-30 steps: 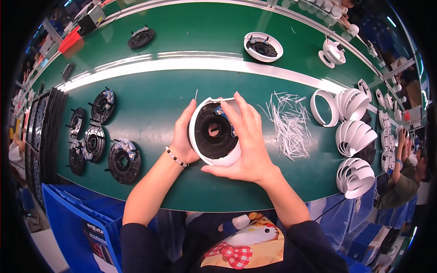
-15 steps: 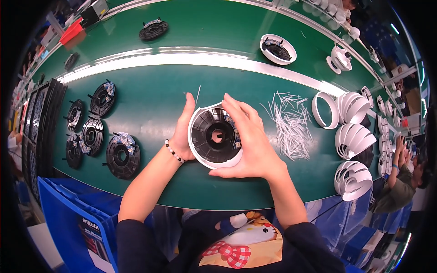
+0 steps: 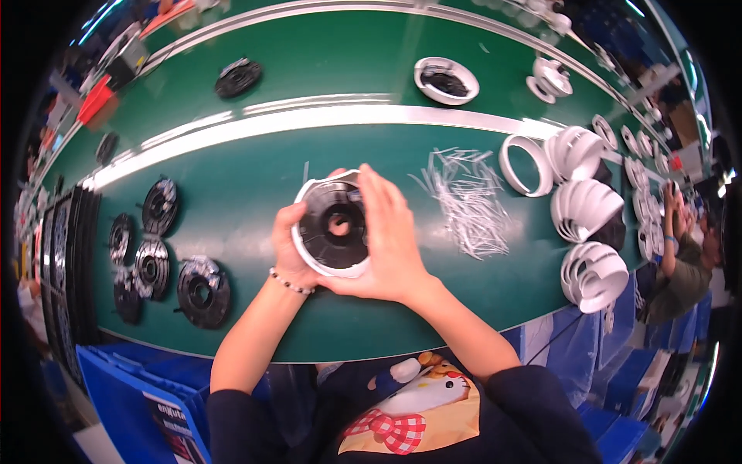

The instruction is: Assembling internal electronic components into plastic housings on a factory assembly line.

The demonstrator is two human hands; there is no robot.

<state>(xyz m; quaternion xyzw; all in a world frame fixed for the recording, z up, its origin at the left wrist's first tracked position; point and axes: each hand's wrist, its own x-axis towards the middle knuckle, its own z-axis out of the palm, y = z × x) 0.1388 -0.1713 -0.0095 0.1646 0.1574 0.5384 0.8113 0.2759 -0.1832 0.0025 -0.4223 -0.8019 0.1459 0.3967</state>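
The right hand (image 3: 390, 247) is holding a white ring (image 3: 331, 271), its fingers reaching over the upper right rim and its thumb running along the lower edge. The left hand (image 3: 288, 251) is gripping the same ring from the left, its thumb pressing against the side; its other fingers are mostly hiding behind the ring, so I cannot tell how they are bending. Inside the ring a black disc (image 3: 321, 243) is sitting, with a bit of skin showing through its centre hole. Ring and disc are hanging together above the middle of the green desk (image 3: 239, 178). A beaded bracelet (image 3: 291, 283) is circling the left wrist.

Just past the left thumb, a thin white strip (image 3: 306, 168) is pointing toward the desk's far edge. To the right of the right hand, a loose pile of white strips (image 3: 468, 209) is lying. Near the desk's right edge, a white hoop (image 3: 506, 170) is standing beside stacks of curved white pieces (image 3: 587, 209). Toward the left edge, five black plates (image 3: 160, 207) are resting in a group, and dark racks (image 3: 69, 255) are lining that edge. Beyond the pale rail (image 3: 332, 116) along the far edge, a white bowl (image 3: 444, 97) is holding a black part.
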